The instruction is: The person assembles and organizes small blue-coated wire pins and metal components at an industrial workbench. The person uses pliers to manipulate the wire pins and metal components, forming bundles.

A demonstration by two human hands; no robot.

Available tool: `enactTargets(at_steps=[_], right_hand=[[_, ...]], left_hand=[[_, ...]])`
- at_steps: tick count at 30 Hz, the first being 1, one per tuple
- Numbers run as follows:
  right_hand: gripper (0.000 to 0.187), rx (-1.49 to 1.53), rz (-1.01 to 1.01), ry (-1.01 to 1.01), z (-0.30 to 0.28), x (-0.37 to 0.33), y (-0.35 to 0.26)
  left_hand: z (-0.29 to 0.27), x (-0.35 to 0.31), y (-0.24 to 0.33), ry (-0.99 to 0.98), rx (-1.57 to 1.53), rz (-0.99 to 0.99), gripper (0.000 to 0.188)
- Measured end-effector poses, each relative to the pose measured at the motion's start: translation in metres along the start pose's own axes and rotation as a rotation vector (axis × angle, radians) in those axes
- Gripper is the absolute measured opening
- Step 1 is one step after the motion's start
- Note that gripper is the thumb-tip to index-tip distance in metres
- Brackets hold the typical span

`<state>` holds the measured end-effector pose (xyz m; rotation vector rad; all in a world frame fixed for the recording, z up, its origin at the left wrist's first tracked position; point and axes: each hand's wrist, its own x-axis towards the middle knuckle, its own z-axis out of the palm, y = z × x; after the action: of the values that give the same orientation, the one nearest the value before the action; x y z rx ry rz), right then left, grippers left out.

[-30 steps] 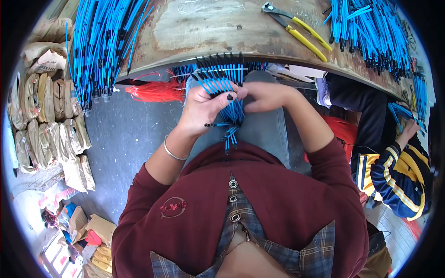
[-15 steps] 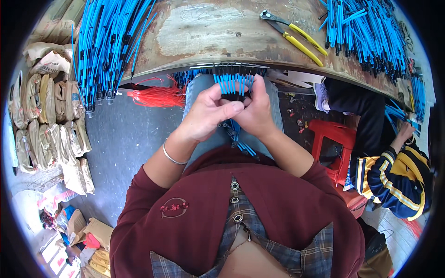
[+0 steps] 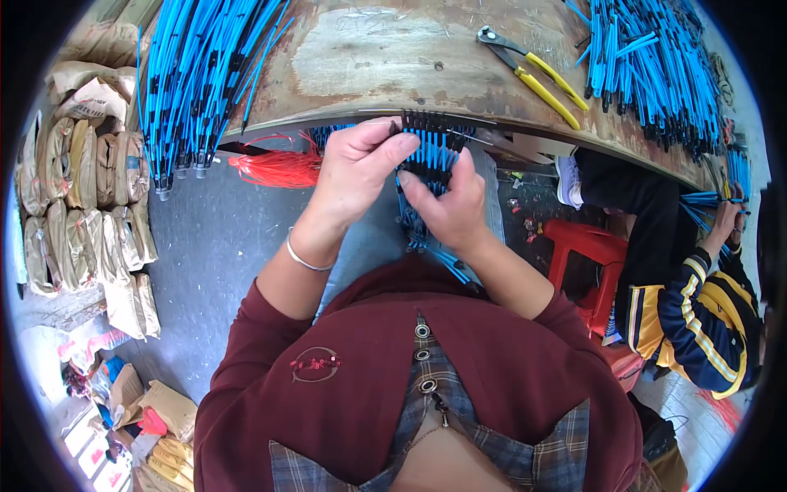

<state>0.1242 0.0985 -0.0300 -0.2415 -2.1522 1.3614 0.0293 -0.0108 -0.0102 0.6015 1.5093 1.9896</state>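
Over my lap, a row of thin blue rods with black ends (image 3: 428, 149) is held side by side, and more of them trail down toward my waist. My left hand (image 3: 354, 168) is closed at the row's left edge, thumb and forefinger pinching by a black tip. From the lower right, my right hand (image 3: 456, 207) grips the row, its thumb across the black middle part and its other fingers mostly hidden beneath. A thin metal rod (image 3: 471, 122) crosses near the black tips, by the table's edge.
On the wooden table (image 3: 369, 70) lie yellow-handled pliers (image 3: 537, 78), with blue rod bundles left (image 3: 193, 78) and right (image 3: 648, 82). Red strands (image 3: 275, 170) hang under it. A red stool (image 3: 578, 254) and a co-worker's sleeve (image 3: 697, 307) are at right; wrapped packages (image 3: 82, 172) at left.
My left hand has moved up and left to the black tips, and my right hand lower on the row. More of the row now shows. The view has shifted slightly.
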Motion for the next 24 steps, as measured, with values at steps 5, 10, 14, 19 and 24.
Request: enactTargets(at_steps=[5, 10, 14, 19, 24], right_hand=[[0.035, 0.022, 0.047, 0.043, 0.001, 0.004, 0.003], [0.032, 0.0, 0.148, 0.022, -0.003, 0.003, 0.003], [0.031, 0.052, 0.131, 0.029, -0.002, 0.003, 0.004], [0.027, 0.072, 0.157, 0.03, -0.008, 0.006, 0.013], [0.025, 0.113, 0.216, 0.02, -0.016, 0.02, 0.023]], left_hand=[[0.004, 0.001, 0.001, -0.006, 0.149, 0.059, 0.021], [0.007, 0.0, 0.001, 0.158, 0.001, 0.103, 0.016], [0.0, 0.0, -0.002, 0.135, 0.052, 0.128, 0.016], [-0.018, 0.019, 0.034, -0.089, 0.216, -0.068, 0.02], [-0.048, 0.138, 0.108, -0.068, 0.618, 0.095, 0.039]])
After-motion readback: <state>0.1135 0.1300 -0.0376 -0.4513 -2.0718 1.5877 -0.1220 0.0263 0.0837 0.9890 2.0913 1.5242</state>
